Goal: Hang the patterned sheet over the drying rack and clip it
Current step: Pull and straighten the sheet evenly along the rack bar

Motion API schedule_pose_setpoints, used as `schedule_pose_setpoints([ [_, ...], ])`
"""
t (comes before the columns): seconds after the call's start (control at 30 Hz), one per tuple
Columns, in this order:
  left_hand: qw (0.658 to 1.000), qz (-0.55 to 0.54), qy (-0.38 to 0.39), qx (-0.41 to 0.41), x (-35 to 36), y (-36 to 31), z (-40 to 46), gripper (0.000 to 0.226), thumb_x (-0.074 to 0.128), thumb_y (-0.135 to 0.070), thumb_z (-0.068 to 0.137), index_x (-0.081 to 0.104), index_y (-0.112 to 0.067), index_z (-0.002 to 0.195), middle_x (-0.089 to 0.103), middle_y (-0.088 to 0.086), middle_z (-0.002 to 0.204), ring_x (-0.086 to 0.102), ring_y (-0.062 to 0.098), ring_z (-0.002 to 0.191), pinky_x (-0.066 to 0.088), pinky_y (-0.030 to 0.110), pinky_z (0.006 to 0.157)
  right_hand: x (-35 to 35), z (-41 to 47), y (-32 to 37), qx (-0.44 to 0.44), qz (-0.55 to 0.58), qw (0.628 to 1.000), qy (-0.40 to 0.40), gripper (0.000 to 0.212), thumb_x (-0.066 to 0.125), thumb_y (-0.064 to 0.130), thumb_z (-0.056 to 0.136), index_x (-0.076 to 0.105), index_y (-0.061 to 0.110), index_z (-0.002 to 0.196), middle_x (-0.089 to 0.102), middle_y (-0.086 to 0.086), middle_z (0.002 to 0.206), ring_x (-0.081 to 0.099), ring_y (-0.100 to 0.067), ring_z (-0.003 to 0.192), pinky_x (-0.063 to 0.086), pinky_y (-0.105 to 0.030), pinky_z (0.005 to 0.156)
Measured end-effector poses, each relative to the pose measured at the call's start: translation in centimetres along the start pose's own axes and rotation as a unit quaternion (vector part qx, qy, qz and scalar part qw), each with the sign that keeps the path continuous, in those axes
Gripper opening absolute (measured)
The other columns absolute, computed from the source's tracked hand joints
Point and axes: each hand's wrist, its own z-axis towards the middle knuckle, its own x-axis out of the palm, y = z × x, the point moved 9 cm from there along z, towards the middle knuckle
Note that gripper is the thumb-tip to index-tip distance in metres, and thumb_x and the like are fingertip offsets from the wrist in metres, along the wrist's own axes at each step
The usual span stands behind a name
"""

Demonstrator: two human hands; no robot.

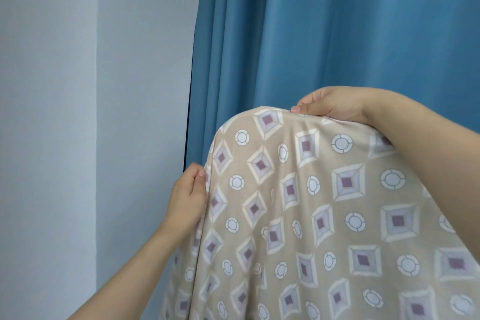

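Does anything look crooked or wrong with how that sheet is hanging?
Nothing looks damaged. The patterned sheet drapes in a rounded hump with soft wrinkles near the top, where the right hand grips it; the left hand pinches its side edge. No clip or rack shows.
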Motion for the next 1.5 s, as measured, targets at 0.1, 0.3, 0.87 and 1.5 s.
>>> schedule_pose_setpoints([
  [0.1, 0.998, 0.051, -0.025, -0.032, -0.5, 0.0, 2.7, 0.025, 0.038, -0.014, 0.101, 0.049, -0.008, 0.079, 0.055, 0.001, 0.072, 0.049, 0.015, 0.066, 0.041, 0.028, 0.062, -1.3, 0.0, -0.2, -0.007, -0.042, 0.998, -0.046, 0.032, 0.062, 0.033, 0.092, 0.061, 0.015, 0.066, 0.062, 0.002, 0.062, 0.055, -0.014, 0.055, 0.047, -0.026, 0.061],
  [0.3, 0.988, 0.116, -0.094, -0.035, -1.7, -8.6, 15.5, 0.019, 0.040, -0.015, 0.090, 0.055, -0.007, 0.081, 0.063, 0.012, 0.085, 0.059, 0.034, 0.082, 0.049, 0.037, 0.070, -8.1, -1.0, 1.0, -0.011, -0.281, 0.904, -0.323, 0.040, 0.049, 0.036, 0.098, 0.047, 0.012, 0.065, 0.052, -0.002, 0.067, 0.050, -0.026, 0.068, 0.036, -0.031, 0.059],
  [0.87, 0.926, 0.269, 0.248, -0.095, 18.9, -16.4, 22.1, 0.023, 0.053, -0.009, 0.091, 0.062, -0.005, 0.070, 0.066, 0.007, 0.064, 0.060, 0.023, 0.068, 0.054, 0.033, 0.089, -16.1, 2.2, -8.8, 0.327, -0.585, 0.715, -0.200, 0.028, 0.050, 0.014, 0.089, 0.064, 0.021, 0.113, 0.061, 0.005, 0.104, 0.060, -0.021, 0.107, 0.048, -0.029, 0.085],
  [1.5, 0.838, 0.308, 0.451, -0.010, 21.4, -16.8, 11.4, 0.026, 0.042, -0.013, 0.094, 0.066, -0.010, 0.085, 0.068, 0.007, 0.085, 0.064, 0.025, 0.070, 0.054, 0.033, 0.069, -7.2, 1.1, -5.6, 0.138, -0.317, 0.925, -0.155, 0.043, 0.030, 0.043, 0.102, 0.059, 0.017, 0.083, 0.063, -0.002, 0.092, 0.061, -0.026, 0.093, 0.047, -0.038, 0.090],
])
